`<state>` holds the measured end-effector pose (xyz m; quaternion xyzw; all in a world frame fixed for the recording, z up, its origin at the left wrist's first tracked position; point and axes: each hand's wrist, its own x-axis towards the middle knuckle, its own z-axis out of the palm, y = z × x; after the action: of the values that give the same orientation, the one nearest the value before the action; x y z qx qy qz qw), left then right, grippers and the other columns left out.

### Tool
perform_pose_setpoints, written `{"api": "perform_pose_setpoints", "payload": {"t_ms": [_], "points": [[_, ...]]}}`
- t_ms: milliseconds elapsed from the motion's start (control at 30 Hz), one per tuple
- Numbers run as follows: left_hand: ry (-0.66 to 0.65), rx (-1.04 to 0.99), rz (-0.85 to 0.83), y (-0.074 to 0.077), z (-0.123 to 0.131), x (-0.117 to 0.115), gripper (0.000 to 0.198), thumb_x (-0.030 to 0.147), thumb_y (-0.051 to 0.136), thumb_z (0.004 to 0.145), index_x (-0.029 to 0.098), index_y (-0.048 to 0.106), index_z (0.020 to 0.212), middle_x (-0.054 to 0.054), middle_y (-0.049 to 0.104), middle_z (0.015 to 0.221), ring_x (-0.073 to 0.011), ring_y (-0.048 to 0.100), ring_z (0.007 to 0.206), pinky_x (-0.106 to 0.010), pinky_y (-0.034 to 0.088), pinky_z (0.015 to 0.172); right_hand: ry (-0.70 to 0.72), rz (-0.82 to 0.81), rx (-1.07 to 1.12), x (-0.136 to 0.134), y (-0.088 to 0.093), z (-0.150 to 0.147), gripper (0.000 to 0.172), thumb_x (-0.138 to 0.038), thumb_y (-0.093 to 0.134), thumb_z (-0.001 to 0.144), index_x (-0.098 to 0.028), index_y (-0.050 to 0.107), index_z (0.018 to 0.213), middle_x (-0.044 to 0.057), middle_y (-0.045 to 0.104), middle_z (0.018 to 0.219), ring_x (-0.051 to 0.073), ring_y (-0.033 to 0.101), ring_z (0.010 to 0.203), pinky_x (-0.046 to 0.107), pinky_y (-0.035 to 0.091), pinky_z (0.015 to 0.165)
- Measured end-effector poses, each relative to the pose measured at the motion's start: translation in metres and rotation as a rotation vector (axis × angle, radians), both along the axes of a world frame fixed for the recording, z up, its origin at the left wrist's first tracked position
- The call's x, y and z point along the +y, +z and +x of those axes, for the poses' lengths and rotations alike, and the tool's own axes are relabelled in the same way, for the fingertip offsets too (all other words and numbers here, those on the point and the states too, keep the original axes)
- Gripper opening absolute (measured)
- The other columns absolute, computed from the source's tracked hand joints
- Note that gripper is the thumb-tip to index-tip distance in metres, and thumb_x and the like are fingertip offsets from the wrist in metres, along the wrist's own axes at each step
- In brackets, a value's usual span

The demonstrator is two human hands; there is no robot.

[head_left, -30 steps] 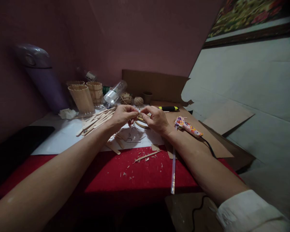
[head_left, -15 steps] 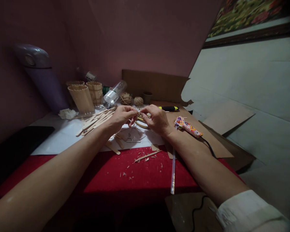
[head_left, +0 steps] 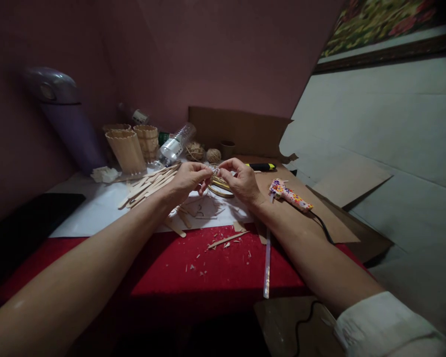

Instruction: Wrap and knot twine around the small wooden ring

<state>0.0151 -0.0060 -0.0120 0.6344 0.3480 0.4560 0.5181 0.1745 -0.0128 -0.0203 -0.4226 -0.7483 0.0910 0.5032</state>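
Gold-coloured rings point(head_left: 222, 193) are seen at five o'clock from a tiny, indistinct piece point(head_left: 214, 174), pinched narrowly by the left hand's point(head_left: 190, 179) and right hand's point(head_left: 241, 182) fingers point(head_left: 203, 173); wooden sticks point(head_left: 150, 184) are piled at nine o'clock.

No wording is legible across the crowded tabletop: a clear plastic bottle point(head_left: 186, 132), leaning on its side, wears a white label point(head_left: 172, 148) whose dark print is too small to read, a second white label point(head_left: 140, 117) farther back shows equally unreadable dark marks, and looping dark strokes point(head_left: 199, 213) over white paper point(head_left: 80, 213) form no certain letter or number.
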Motion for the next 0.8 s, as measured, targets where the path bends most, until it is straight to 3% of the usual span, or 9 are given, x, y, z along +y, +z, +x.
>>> {"api": "perform_pose_setpoints", "payload": {"t_ms": [100,267,400,500,567,633,700,800], "points": [[-0.014,0.004,0.004,0.000,0.001,-0.001,0.015,0.021,0.059,0.071,0.014,0.055,0.058,0.003,0.048,0.044,-0.0062,0.043,0.037,-0.020,0.034,0.036,0.038,0.066,-0.104,-0.002,0.000,0.001,0.015,-0.026,0.056,0.080,-0.020,0.063,0.092,0.003,0.067,0.086,0.016,0.058,0.080,0.028,0.042,0.071],[0.005,0.066,0.001,0.003,0.003,-0.007,0.020,0.023,0.057,0.073,0.015,0.052,0.055,0.003,0.047,0.041,-0.0066,0.041,0.034,-0.020,0.035,0.036,0.056,0.042,-0.058,0.004,0.000,0.000,0.009,-0.024,0.052,0.082,-0.018,0.058,0.078,0.003,0.061,0.082,0.016,0.054,0.081,0.028,0.042,0.072],[0.115,0.199,0.113,0.005,0.005,-0.010,0.021,0.021,0.058,0.071,0.014,0.051,0.053,0.004,0.045,0.039,-0.0051,0.038,0.033,-0.018,0.029,0.035,0.180,-0.060,-0.243,0.010,0.001,0.002,0.020,-0.026,0.047,0.086,-0.017,0.052,0.069,0.003,0.054,0.077,0.014,0.049,0.077,0.029,0.040,0.076],[0.158,0.252,0.151,0.004,0.004,-0.006,0.015,0.017,0.058,0.069,0.014,0.053,0.055,0.005,0.044,0.037,-0.0050,0.037,0.033,-0.018,0.026,0.034,0.246,-0.068,-0.347,0.006,0.008,0.006,0.033,-0.042,0.049,0.086,-0.018,0.051,0.063,0.004,0.052,0.079,0.016,0.047,0.082,0.033,0.038,0.081],[0.208,0.183,0.123,0.003,0.000,0.000,0.010,0.014,0.055,0.068,0.015,0.053,0.058,0.006,0.044,0.037,-0.0058,0.037,0.032,-0.018,0.026,0.034,0.350,-0.128,-0.244,0.002,0.017,0.011,0.046,-0.058,0.046,0.083,-0.018,0.051,0.062,0.004,0.051,0.079,0.016,0.047,0.081,0.031,0.039,0.078],[0.308,0.081,0.078,0.003,-0.006,0.007,0.010,0.012,0.054,0.067,0.015,0.051,0.059,0.006,0.044,0.039,-0.0060,0.038,0.032,-0.018,0.027,0.033,0.413,-0.219,0.008,0.001,0.026,0.018,0.053,-0.067,0.036,0.083,-0.019,0.048,0.063,0.002,0.050,0.074,0.014,0.047,0.072,0.028,0.041,0.068],[0.359,0.015,0.021,0.003,-0.012,0.012,0.010,0.013,0.055,0.066,0.015,0.051,0.058,0.005,0.045,0.040,-0.0059,0.037,0.032,-0.019,0.028,0.033,0.341,-0.236,0.247,0.006,0.032,0.026,0.055,-0.069,0.030,0.083,-0.020,0.046,0.064,0.002,0.051,0.073,0.013,0.048,0.067,0.027,0.041,0.062],[0.269,-0.074,-0.065,0.003,-0.014,0.014,0.011,0.015,0.058,0.065,0.014,0.051,0.057,0.003,0.047,0.043,-0.0069,0.041,0.034,-0.019,0.028,0.033,0.077,-0.196,0.386,0.017,0.034,0.035,0.048,-0.066,0.043,0.080,-0.020,0.047,0.066,0.002,0.052,0.070,0.012,0.049,0.063,0.025,0.039,0.056]]}}
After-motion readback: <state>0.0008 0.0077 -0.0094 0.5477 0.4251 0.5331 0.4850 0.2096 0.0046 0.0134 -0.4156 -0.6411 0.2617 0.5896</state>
